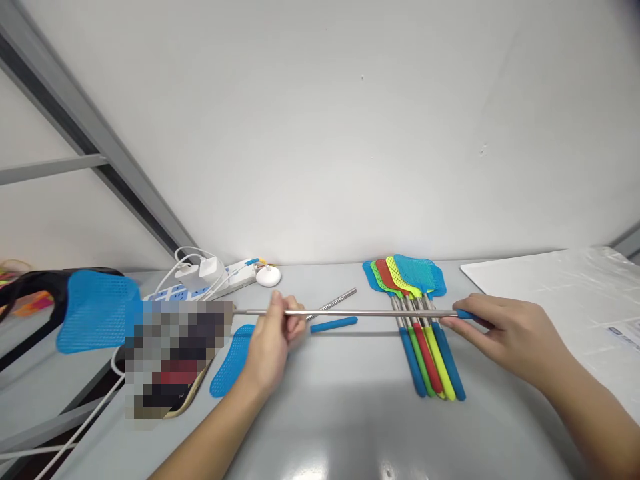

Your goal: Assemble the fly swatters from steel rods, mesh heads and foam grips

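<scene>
A telescopic fly swatter (373, 313) with a long metal rod is held level across the table, stretched out to its full visible length. Its blue mesh head (100, 313) hangs at the far left, past the table's pixelated patch. My left hand (275, 340) is closed around the rod near its middle. The blue grip at the right end sits in the fingers of my right hand (500, 330). Below the rod lie a loose blue grip (334, 325), a loose metal rod (345, 295) and a blue mesh head (233, 363), partly behind my left hand.
Several coloured fly swatters (425, 360) lie fanned together right of centre. A power strip (240, 275) with white plugs and cables stands at the back left, beside a round white device (269, 275). White wrapped sheets (565, 287) lie at the right. A metal frame post (100, 133) rises at the left.
</scene>
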Demonstrator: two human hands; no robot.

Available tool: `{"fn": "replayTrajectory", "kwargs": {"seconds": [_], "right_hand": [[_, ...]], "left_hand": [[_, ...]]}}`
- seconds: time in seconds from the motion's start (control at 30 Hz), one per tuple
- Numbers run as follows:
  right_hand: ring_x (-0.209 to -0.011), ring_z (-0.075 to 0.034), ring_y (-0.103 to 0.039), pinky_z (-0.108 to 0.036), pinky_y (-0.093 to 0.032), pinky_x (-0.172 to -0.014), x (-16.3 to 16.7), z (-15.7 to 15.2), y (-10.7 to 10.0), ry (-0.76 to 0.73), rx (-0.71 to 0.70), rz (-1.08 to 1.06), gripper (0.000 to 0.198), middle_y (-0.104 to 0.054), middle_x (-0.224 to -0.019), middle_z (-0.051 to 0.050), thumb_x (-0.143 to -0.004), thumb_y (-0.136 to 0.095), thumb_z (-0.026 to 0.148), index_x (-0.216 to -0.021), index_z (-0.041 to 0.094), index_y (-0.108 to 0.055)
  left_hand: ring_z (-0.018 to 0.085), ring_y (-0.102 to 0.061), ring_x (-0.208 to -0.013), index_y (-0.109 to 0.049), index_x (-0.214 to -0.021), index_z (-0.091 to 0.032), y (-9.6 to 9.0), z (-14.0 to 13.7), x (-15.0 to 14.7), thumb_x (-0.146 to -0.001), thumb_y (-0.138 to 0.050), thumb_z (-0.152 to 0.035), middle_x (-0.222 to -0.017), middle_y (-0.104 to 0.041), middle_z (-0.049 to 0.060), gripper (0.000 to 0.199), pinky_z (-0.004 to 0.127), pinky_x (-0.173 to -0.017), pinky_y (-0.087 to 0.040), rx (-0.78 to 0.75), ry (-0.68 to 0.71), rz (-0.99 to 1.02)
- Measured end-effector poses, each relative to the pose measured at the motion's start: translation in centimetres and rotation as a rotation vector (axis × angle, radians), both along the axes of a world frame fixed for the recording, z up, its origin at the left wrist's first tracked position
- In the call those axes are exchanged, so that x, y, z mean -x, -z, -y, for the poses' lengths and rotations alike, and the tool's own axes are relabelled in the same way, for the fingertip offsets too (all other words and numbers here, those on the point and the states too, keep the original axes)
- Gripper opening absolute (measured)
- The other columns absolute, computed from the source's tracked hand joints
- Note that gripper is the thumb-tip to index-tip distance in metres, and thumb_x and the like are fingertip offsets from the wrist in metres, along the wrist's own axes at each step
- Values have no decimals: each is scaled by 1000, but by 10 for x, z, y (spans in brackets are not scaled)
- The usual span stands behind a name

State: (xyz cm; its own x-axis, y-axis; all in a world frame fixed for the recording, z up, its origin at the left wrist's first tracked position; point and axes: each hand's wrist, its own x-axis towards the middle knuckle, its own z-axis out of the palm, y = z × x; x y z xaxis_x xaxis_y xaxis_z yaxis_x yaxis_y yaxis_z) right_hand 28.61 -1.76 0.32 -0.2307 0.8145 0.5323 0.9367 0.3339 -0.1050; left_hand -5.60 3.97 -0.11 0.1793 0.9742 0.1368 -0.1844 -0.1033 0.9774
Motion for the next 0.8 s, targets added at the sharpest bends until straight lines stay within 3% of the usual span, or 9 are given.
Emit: {"fn": "replayTrajectory", "kwargs": {"seconds": [0.1, 0.2, 0.3, 0.47, 0.63, 0.7, 0.8], "right_hand": [[-47, -10, -43, -25, -31, -52, -9, 0, -2, 32, 24, -41, 35, -53, -57, 4, -90, -54, 54, -76, 23, -63], [-47, -10, -44, -26, -32, -52, -15, 0, -2, 61, 36, -58, 36, -55, -58, 4, -89, -54, 56, -77, 24, -64], [-45, -10, -43, -26, -30, -51, -17, 1, 0, 92, 39, -30, 39, -53, -54, 4, -88, -53, 58, -74, 23, -63], [-44, -11, -43, -27, -27, -49, -15, 1, 4, 128, -9, 47, 45, -47, -48, 4, -86, -53, 62, -66, 22, -60], [-43, -11, -39, -27, -26, -48, -16, -2, 7, 121, 17, 47, 47, -44, -47, 5, -86, -52, 64, -63, 23, -56], [-44, -12, -40, -27, -28, -48, -19, -2, 7, 138, 26, 30, 47, -45, -48, 4, -86, -52, 65, -65, 23, -57], [-44, -13, -41, -28, -30, -48, -24, -2, 6, 198, 3, 12, 50, -45, -47, 4, -84, -51, 68, -64, 24, -57]], "left_hand": [[10, -19, -50, -30, -57, -19, -8, -10, 5, -97, -37, -54, -55, -20, -6, 54, 24, -48, -20, 1, -214, 215], [8, -20, -48, -30, -57, -19, -14, -15, 8, -96, -47, -45, -56, -19, -7, 49, 22, -45, -19, -20, -333, 262], [7, -20, -46, -29, -57, -19, -14, -13, 5, -95, -50, -41, -57, -19, -8, 48, 21, -44, -20, 3, -322, 235], [9, -21, -47, -27, -56, -20, -3, 2, -7, -97, -39, -45, -53, -18, -7, 49, 22, -46, -22, 97, -162, 171], [11, -26, -49, -35, -55, -19, -4, 11, -11, -97, -38, -51, -52, -27, -4, 52, 24, -48, -24, 77, -38, 147], [11, -34, -51, -43, -59, -18, -10, 8, -7, -96, -36, -55, -56, -37, -3, 52, 24, -51, -30, 32, -69, 202], [12, -43, -53, -51, -67, -18, -21, -3, 6, -97, -26, -58, -62, -49, 0, 55, 25, -55, -37, -16, -295, 385]]}}
